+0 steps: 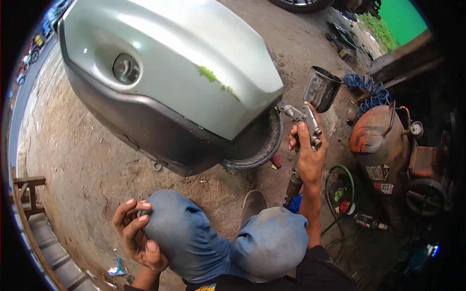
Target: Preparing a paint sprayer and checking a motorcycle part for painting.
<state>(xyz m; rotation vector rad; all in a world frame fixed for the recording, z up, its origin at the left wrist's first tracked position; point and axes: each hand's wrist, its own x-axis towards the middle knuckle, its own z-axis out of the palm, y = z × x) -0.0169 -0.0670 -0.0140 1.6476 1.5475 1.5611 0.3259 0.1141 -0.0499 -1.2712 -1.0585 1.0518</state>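
Note:
My right hand (pixel 306 145) grips a metal spray gun (pixel 306 121) with an upright steel cup (pixel 323 87), beside the corner of a pale grey-green body panel (pixel 170 58). The panel has dark lower trim (pixel 121 126), a recessed round fitting (pixel 125 68) and an irregular bright green patch (pixel 208 73); a black curved rim (pixel 257 157) shows below its right end. My left hand (pixel 141 233) is beside my bent knee in blue trousers (pixel 179 228), its fingers curled around a small dark object (pixel 144 212) that is hard to make out.
An orange-red compressor (pixel 369 136) with gauge stands at the right, near a coiled blue hose (pixel 374 97), a green hose (pixel 344 169) and a bottle (pixel 369 220). A wheel (pixel 301 5) is at the top. A wooden rail (pixel 26 182) runs along the left.

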